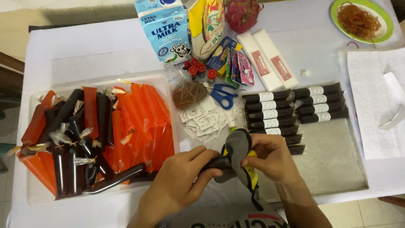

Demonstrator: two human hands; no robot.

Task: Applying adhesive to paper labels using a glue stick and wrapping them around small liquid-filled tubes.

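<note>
We see the left hand (pixel 177 183) clenched around a dark ice-pop tube (pixel 219 162), glossy black plastic, slim and cylindrical, held near the table's front edge between the clear tub and the metal tray. The right hand (pixel 272 156) pinches a grey-and-yellow cloth (pixel 240 156), soft and crumpled, wrapped over the tube's end; a dark strap hangs from it. Clear plastic tub (pixel 166 84) on the left, rectangular, packed with long sealed tubes: orange ones (pixel 143 114), translucent and shiny, and dark ones (pixel 63 114) with knotted clear ends. Flat metal tray (pixel 333 160), dull grey, carries two stacks of dark tubes with white labels (pixel 270 112), laid parallel. Between tub and tray: small white paper label squares (pixel 200 120) scattered loose, blue-handled scissors (pixel 223 95), a bagged bundle of brown rubber bands (pixel 189 93). Behind: a blue-and-white milk carton (pixel 164 31), small red-capped bottles (pixel 198 69), two white flat packs (pixel 268 59), colourful sachets (pixel 238 67). Green-rimmed plate (pixel 386 31) with more rubber bands top right; white sticker sheets (pixel 373 101) at the right. White tablecloth (pixel 84 55), slightly creased.
</note>
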